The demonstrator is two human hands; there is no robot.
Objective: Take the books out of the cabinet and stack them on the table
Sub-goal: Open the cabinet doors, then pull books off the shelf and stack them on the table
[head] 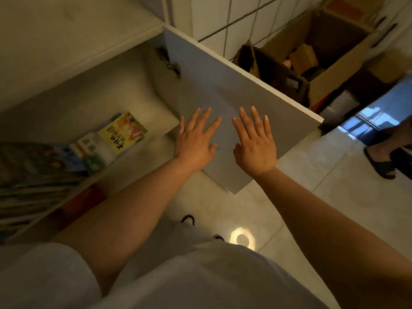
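The cabinet (73,90) stands open at the left, its grey door (223,85) swung out toward me. Inside lie several books: a yellow book (124,130) leans on a white and green one (93,150), with a darker pile (33,175) of books further left, blurred. My left hand (196,141) and my right hand (256,146) are both stretched out side by side in front of the door, fingers straight and spread, holding nothing. I cannot tell whether they touch the door.
An open cardboard box (323,70) with items inside stands behind the door by a tiled wall (223,14). Another person's sandalled foot (383,161) is on the pale tiled floor (312,175) at the right. My own feet show below.
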